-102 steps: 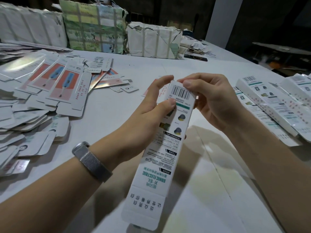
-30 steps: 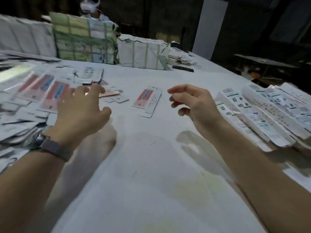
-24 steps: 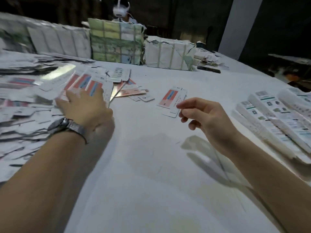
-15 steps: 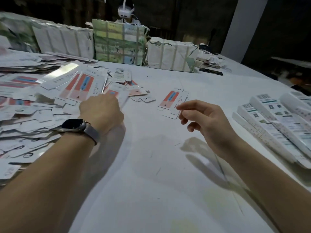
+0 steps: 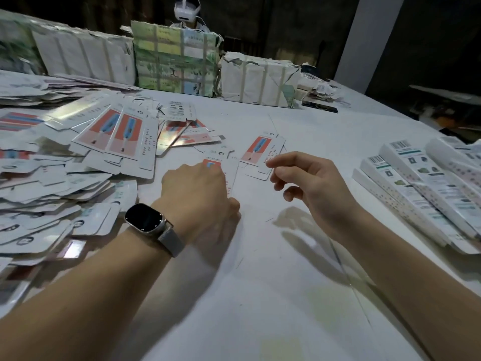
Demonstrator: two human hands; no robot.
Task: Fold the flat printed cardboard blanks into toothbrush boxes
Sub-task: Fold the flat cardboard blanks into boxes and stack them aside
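My left hand (image 5: 199, 198), with a watch on the wrist, holds a flat printed blank (image 5: 221, 162) by its near end, just above the white table (image 5: 260, 282); its red and blue print shows past my knuckles. My right hand (image 5: 307, 186) hovers beside it with fingers loosely curled and holds nothing. Another single blank (image 5: 261, 153) lies flat just beyond my right fingertips. A heap of flat blanks (image 5: 78, 157) covers the table's left side. Folded toothbrush boxes (image 5: 426, 188) lie in a row at the right.
Strapped bundles of wrapped stock (image 5: 174, 58) stand along the far edge of the table, another (image 5: 257, 79) to their right. A white headset on a person (image 5: 186, 10) shows behind them. A dark small item (image 5: 318, 106) lies at the back right.
Both hands let go of the folded box seen earlier. My left hand reached into the left heap and drew one blank back toward the middle. My right hand stayed hovering.
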